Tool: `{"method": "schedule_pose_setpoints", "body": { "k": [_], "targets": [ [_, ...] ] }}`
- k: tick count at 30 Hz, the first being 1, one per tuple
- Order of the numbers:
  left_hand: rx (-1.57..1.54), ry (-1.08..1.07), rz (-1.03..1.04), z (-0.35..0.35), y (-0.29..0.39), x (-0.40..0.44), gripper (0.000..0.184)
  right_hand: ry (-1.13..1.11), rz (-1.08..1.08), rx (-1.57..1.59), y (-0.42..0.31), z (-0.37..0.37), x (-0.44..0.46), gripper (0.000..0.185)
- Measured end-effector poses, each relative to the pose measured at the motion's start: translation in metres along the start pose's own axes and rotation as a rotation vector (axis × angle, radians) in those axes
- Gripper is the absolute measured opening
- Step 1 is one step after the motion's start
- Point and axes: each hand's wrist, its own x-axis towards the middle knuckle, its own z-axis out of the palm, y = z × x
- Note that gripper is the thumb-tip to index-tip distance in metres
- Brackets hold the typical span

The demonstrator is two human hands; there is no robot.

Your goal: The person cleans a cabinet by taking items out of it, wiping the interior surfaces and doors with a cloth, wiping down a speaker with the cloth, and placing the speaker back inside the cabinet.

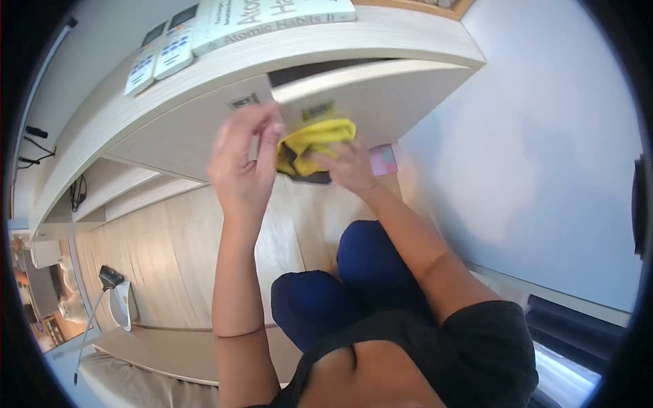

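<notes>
My right hand (pixel 350 165) is closed on a yellow and dark grey cloth (pixel 316 139), which is bunched up against the front of a pale cabinet door (pixel 381 98). That door stands slightly ajar, with a dark gap along its top edge. My left hand (pixel 241 149) is raised at the door's left edge, its fingers bent and its thumb a little apart. Blur at the fingertips hides whether they grip the edge. A small label (pixel 317 111) shows on the door just above the cloth, and another label (pixel 243 101) is on the neighbouring closed panel (pixel 177 126).
On the cabinet top (pixel 408 34) lie a book (pixel 272 24) and two white remote controls (pixel 175 54). A pink patterned item (pixel 384 160) is by the wall (pixel 544 136). A broom (pixel 109 277) and dustpan (pixel 124 306) rest on the wood floor (pixel 170 245) at left.
</notes>
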Motion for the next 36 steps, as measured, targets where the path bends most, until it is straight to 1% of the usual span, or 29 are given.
{"method": "schedule_pose_setpoints", "body": {
  "k": [1, 2, 3, 4, 5, 6, 7, 8, 9, 11, 12, 14, 15, 16, 18, 19, 20, 21, 22, 23, 25, 27, 28, 30, 31, 33, 34, 36],
  "targets": [
    [-0.010, -0.012, -0.016, 0.004, -0.003, -0.001, 0.034, -0.097, 0.198, -0.067, 0.011, -0.002, -0.017, 0.038],
    [0.204, 0.124, 0.074, 0.004, -0.004, 0.002, 0.056, -0.180, 0.388, -0.129, 0.027, -0.007, -0.029, 0.039],
    [0.426, 0.263, 0.162, 0.006, -0.007, 0.006, 0.078, -0.022, 0.500, -0.151, 0.051, -0.015, -0.042, 0.043],
    [0.441, 0.261, 0.149, 0.009, -0.017, 0.008, 0.078, 0.062, 0.559, -0.197, 0.069, -0.029, -0.040, 0.046],
    [0.482, 0.266, 0.104, 0.013, -0.029, 0.011, 0.099, 0.148, 0.618, -0.237, 0.087, -0.045, -0.038, 0.050],
    [0.524, 0.277, 0.060, 0.016, -0.040, 0.013, 0.119, 0.198, 0.633, -0.212, 0.102, -0.060, -0.031, 0.051],
    [0.542, 0.284, 0.050, 0.020, -0.048, 0.015, 0.119, 0.252, 0.609, -0.174, 0.110, -0.071, -0.024, 0.050],
    [0.573, 0.292, 0.023, 0.025, -0.054, 0.017, 0.125, 0.306, 0.586, -0.140, 0.115, -0.078, -0.016, 0.049],
    [0.598, 0.296, -0.004, 0.030, -0.059, 0.021, 0.130, 0.300, 0.582, -0.130, 0.116, -0.080, -0.002, 0.049],
    [0.610, 0.326, 0.018, 0.036, -0.066, 0.028, 0.130, 0.448, 0.458, -0.144, 0.110, -0.083, 0.014, 0.049],
    [0.614, 0.359, 0.048, 0.040, -0.068, 0.028, 0.130, 0.431, 0.467, -0.146, 0.111, -0.079, 0.019, 0.049],
    [0.616, 0.346, 0.057, 0.043, -0.072, 0.027, 0.130, 0.542, 0.391, -0.229, 0.120, -0.054, 0.032, 0.047],
    [0.622, 0.348, 0.075, 0.043, -0.077, 0.025, 0.129, 0.593, 0.321, -0.293, 0.115, -0.030, 0.031, 0.046],
    [0.630, 0.346, 0.070, 0.043, -0.078, 0.025, 0.129, 0.536, 0.302, -0.428, 0.106, -0.006, 0.020, 0.038],
    [0.616, 0.341, 0.086, 0.041, -0.076, 0.025, 0.127, 0.093, 0.123, -0.266, 0.084, 0.037, -0.012, 0.034],
    [0.620, 0.337, 0.086, 0.040, -0.076, 0.025, 0.127, 0.018, 0.046, -0.181, 0.065, 0.061, -0.027, 0.033],
    [0.649, 0.330, 0.041, 0.038, -0.074, 0.024, 0.125, -0.138, -0.067, -0.118, 0.051, 0.076, -0.043, 0.034],
    [0.671, 0.321, 0.000, 0.038, -0.071, 0.023, 0.124, -0.302, -0.168, -0.038, 0.038, 0.091, -0.058, 0.035],
    [0.657, 0.315, 0.013, 0.039, -0.067, 0.023, 0.124, -0.548, -0.307, 0.013, 0.038, 0.096, -0.069, 0.037],
    [0.684, 0.317, -0.005, 0.039, -0.065, 0.024, 0.121, -0.550, -0.293, -0.006, 0.050, 0.095, -0.080, 0.037],
    [0.705, 0.301, -0.030, 0.038, -0.067, 0.025, 0.118, -0.950, 0.190, -0.039, 0.077, 0.077, -0.112, 0.038],
    [0.702, 0.280, 0.038, 0.038, -0.072, 0.026, 0.114, -0.304, 0.119, -0.324, 0.115, 0.033, -0.133, 0.034],
    [0.704, 0.285, 0.032, 0.039, -0.074, 0.028, 0.114, -0.317, 0.292, -0.531, 0.138, 0.021, -0.139, 0.028],
    [0.713, 0.282, 0.054, 0.037, -0.070, 0.025, 0.112, 0.288, 0.442, -0.434, 0.141, -0.039, -0.056, 0.031],
    [0.718, 0.284, 0.051, 0.038, -0.070, 0.026, 0.112, 0.288, 0.440, -0.428, 0.143, -0.042, -0.033, 0.031],
    [0.678, 0.275, 0.027, 0.039, -0.067, 0.025, 0.109, 0.530, 0.275, -0.270, 0.143, -0.033, -0.004, 0.036],
    [0.686, 0.276, 0.021, 0.039, -0.066, 0.024, 0.109, 0.528, 0.275, -0.259, 0.147, -0.027, -0.016, 0.036],
    [0.637, 0.280, 0.024, 0.039, -0.066, 0.026, 0.108, 0.401, 0.388, -0.343, 0.152, 0.000, -0.066, 0.060]
  ]
}}
